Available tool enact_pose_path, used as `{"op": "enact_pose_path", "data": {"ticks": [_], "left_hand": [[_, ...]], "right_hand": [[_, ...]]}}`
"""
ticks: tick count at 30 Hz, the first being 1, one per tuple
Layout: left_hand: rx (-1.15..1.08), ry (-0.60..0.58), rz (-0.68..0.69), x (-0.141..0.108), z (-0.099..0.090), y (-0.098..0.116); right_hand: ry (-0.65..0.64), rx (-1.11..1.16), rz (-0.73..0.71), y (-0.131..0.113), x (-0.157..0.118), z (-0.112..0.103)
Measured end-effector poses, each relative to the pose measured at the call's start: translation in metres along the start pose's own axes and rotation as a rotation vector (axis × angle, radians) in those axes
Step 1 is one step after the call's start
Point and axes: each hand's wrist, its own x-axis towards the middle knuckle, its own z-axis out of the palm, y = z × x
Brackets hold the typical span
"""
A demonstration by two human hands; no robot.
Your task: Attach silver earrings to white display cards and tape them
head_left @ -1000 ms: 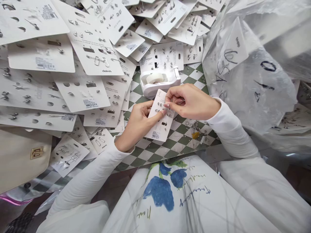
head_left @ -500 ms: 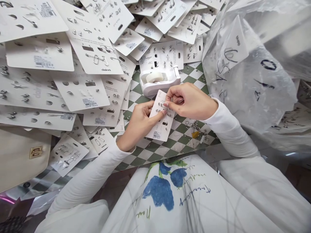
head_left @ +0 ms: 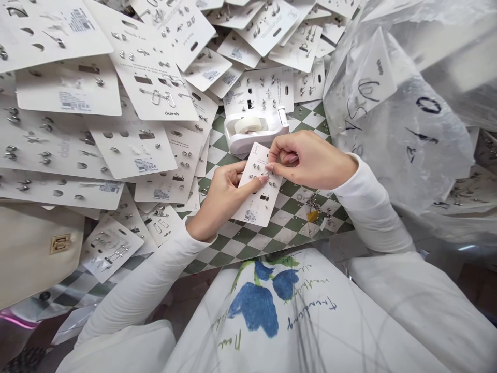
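Note:
A small white earring card (head_left: 254, 207) with rows of silver studs and a barcode is tilted over the checkered tabletop. My left hand (head_left: 225, 194) grips its left edge, with the thumb lying across the front. Over the card's upper right part, my right hand (head_left: 306, 159) has thumb and index finger pinched together; whatever is between the fingertips is too small to make out. Just behind the card stands a white tape dispenser (head_left: 254, 132). Right of the card, loose silver pieces (head_left: 313, 202) lie near a small yellow piece (head_left: 312, 216).
Piles of white earring cards (head_left: 145, 93) cover the left and back of the table. A clear plastic bag (head_left: 404, 119) with black markings bulges at the right. At the left front lies a cream bag (head_left: 34, 248) with a gold clasp. The checkered table edge (head_left: 248, 254) runs before my lap.
My right hand has shifted slightly to the right, its fingertips still pinched over the card. My left hand and the card have hardly moved.

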Motion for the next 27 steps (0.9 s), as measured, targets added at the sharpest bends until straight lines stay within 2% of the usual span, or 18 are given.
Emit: {"op": "enact_pose_path", "data": {"ticks": [3,6,9,15,19,23,27], "left_hand": [[-0.02,-0.013,-0.026,0.0,-0.001,0.001],[-0.046,-0.039,-0.042,-0.001,-0.002,0.002],[-0.038,-0.041,-0.043,0.0,-0.002,0.001],[0.016,-0.066,-0.008,-0.001,-0.002,0.001],[0.04,-0.099,0.002,-0.004,-0.003,0.008],[0.086,-0.175,-0.017,-0.005,-0.004,0.012],[0.107,-0.167,-0.02,-0.003,-0.003,0.009]], "right_hand": [[0.047,-0.04,-0.002,0.004,0.001,-0.003],[0.061,0.05,-0.063,0.012,0.001,-0.008],[0.019,0.147,-0.115,0.019,0.001,-0.011],[-0.036,0.033,-0.149,0.021,0.0,-0.012],[-0.13,0.032,-0.144,0.02,0.0,-0.017],[-0.252,0.169,-0.145,0.018,0.0,-0.018],[-0.169,0.011,-0.177,0.015,0.001,-0.014]]}}
